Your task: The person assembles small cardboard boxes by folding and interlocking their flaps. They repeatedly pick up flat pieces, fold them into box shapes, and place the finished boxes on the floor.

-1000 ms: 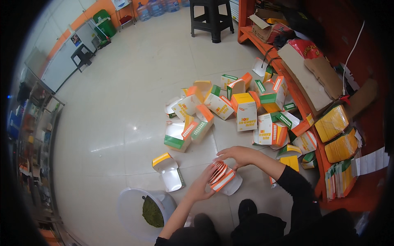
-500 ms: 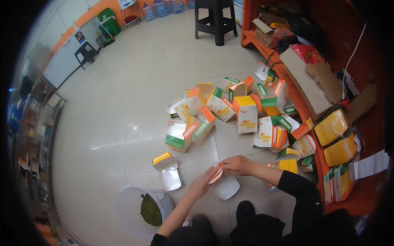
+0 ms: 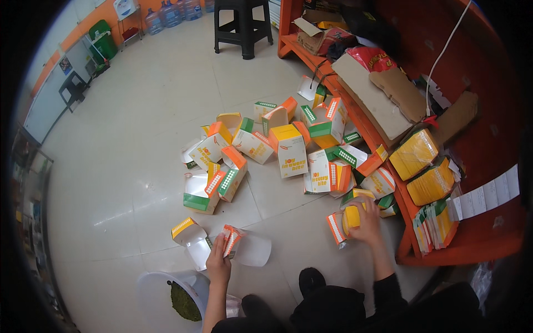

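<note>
My left hand (image 3: 219,261) is closed on the orange-edged end of a small food carton (image 3: 254,250), whose white inside faces up over the floor. My right hand (image 3: 367,220) reaches to the right, its fingers curled over the yellow panel of another carton (image 3: 350,218). An orange-and-white carton piece (image 3: 335,228) lies against that one. Just left of my left hand rests an open carton (image 3: 189,233) with a yellow flap. Beyond both hands, several folded cartons in white, yellow, green and orange lie in a loose pile, among them an upright one (image 3: 291,155).
A translucent bucket (image 3: 199,288) with green contents (image 3: 184,302) stands at lower left. Along the right runs an orange shelf (image 3: 355,119) holding cardboard (image 3: 369,94), wrapped yellow bundles (image 3: 413,155) and flat cartons (image 3: 436,225). A black stool (image 3: 242,28) stands at the far side.
My right hand has left the carton both hands were on and moved right to the yellow carton. My left hand keeps the first carton. The view has shifted to the right.
</note>
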